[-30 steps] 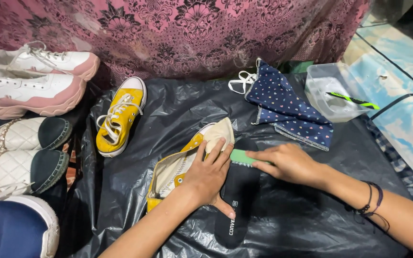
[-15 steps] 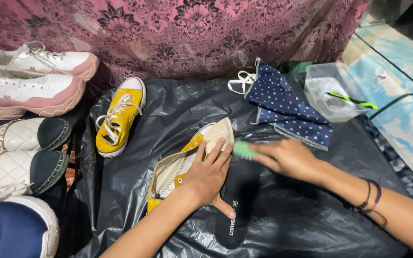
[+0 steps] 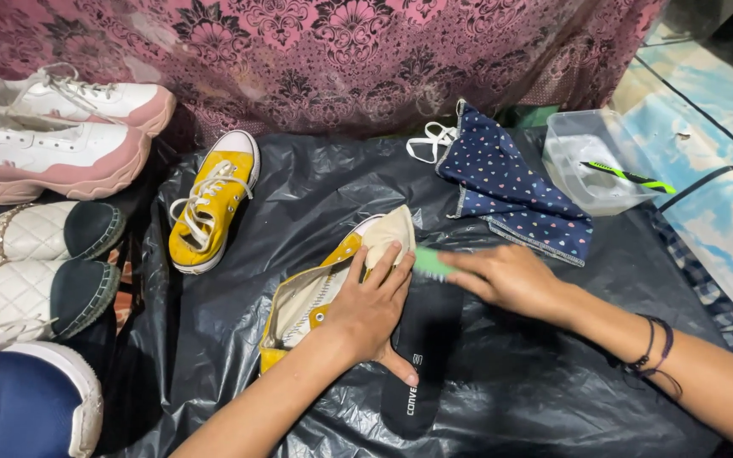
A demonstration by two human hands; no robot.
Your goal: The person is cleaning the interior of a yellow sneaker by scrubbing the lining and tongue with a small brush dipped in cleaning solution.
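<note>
My left hand presses flat on the yellow sneaker, which lies on its side on the black plastic sheet, its pale toe cap pointing away from me. My fingers there are spread over the canvas and the thumb hooks down onto the black insole lying just beside the shoe, touching it. My right hand is clamped on a small green brush, blurred, at the insole's top end.

I judge the risks as these: the slick sheet could let the insole skid under a hard stroke, since only my thumb pins it, and the brush could stray onto the pale toe cap and smear it.

The sneaker looks laceless, its tongue gaping open and white lining showing. 1 matching laced sneaker stands well apart.
</note>
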